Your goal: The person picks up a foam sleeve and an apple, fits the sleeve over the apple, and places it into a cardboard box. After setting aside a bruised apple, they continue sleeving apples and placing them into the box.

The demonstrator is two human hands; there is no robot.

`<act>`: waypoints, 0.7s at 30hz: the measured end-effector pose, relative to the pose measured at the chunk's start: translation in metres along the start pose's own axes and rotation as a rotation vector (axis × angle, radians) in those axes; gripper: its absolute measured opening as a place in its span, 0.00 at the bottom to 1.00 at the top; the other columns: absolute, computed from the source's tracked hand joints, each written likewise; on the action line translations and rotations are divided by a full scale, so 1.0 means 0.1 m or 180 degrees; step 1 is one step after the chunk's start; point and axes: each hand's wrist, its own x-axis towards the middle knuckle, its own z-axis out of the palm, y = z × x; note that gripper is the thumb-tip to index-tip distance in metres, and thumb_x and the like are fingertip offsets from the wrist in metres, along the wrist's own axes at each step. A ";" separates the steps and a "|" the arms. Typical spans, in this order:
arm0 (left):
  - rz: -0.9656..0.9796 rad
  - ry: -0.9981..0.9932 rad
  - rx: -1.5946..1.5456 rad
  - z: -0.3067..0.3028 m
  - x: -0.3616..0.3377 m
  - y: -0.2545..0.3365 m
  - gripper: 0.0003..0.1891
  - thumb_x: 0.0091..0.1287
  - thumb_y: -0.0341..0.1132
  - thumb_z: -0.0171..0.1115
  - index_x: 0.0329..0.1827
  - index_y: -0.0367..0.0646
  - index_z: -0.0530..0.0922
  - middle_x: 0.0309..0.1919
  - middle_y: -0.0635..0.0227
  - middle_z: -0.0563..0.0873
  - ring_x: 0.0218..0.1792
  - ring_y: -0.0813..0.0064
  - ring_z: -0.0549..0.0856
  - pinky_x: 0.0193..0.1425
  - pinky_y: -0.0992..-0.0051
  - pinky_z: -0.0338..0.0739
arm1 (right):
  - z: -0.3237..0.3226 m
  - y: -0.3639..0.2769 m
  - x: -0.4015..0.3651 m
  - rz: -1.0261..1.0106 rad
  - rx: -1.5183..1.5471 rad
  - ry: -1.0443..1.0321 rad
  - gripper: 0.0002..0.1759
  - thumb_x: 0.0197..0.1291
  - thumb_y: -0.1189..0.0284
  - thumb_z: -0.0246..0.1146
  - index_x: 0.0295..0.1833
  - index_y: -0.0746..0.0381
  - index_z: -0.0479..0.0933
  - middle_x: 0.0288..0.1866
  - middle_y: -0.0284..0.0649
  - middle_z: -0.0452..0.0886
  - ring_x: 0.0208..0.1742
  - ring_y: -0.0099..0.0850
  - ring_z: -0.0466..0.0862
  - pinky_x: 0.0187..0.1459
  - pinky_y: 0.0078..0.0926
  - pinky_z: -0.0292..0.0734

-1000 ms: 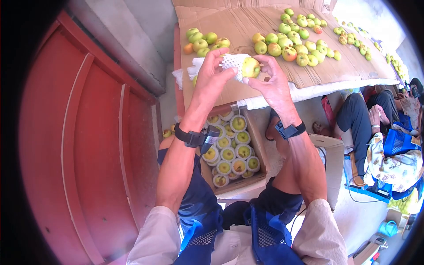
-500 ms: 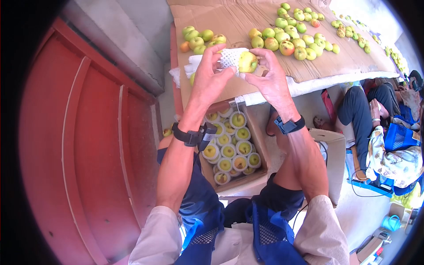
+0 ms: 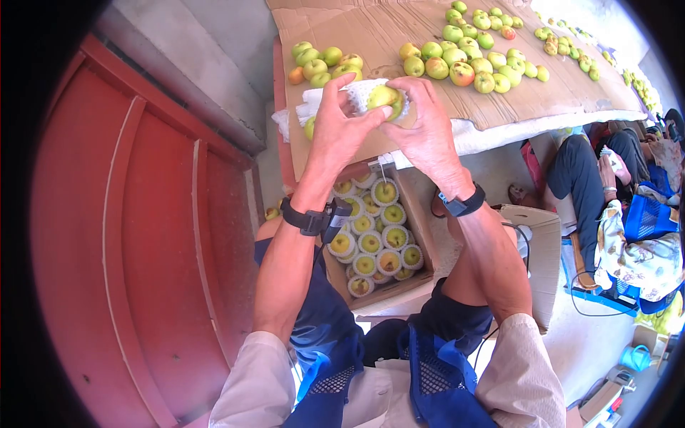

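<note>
A green apple [image 3: 384, 95] in a white foam net [image 3: 362, 94] was gripped between the left hand [image 3: 340, 128] and right hand [image 3: 427, 128] above the desk [image 3: 399, 43].

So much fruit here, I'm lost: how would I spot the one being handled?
Find the big cardboard sheet strewn with loose green fruit. At its near edge the left hand and right hand meet around one yellow-green fruit. Unlike its bare neighbours, it sits in a white foam net.
</note>
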 end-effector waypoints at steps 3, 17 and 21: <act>0.0022 0.0020 -0.0027 -0.05 0.01 -0.04 0.40 0.65 0.31 0.77 0.76 0.34 0.63 0.62 0.51 0.83 0.63 0.65 0.83 0.68 0.67 0.79 | 0.00 0.04 0.00 -0.0135 0.0008 -0.0097 0.31 0.54 0.71 0.76 0.64 0.62 0.75 0.60 0.44 0.81 0.61 0.41 0.83 0.60 0.38 0.80; -0.0125 -0.0786 -0.0457 -0.28 -0.16 0.13 0.38 0.66 0.30 0.71 0.79 0.40 0.64 0.62 0.54 0.83 0.62 0.66 0.83 0.69 0.67 0.76 | -0.01 0.13 0.02 0.0653 0.1601 -0.0290 0.11 0.72 0.73 0.65 0.54 0.67 0.86 0.50 0.40 0.84 0.52 0.29 0.85 0.56 0.26 0.80; -0.0089 -0.0755 -0.0544 -0.28 -0.19 0.18 0.37 0.67 0.31 0.70 0.78 0.40 0.65 0.61 0.56 0.83 0.62 0.68 0.82 0.69 0.68 0.76 | 0.02 0.06 0.02 0.0521 0.1292 -0.0063 0.09 0.71 0.75 0.65 0.51 0.65 0.87 0.43 0.41 0.81 0.46 0.31 0.85 0.50 0.27 0.80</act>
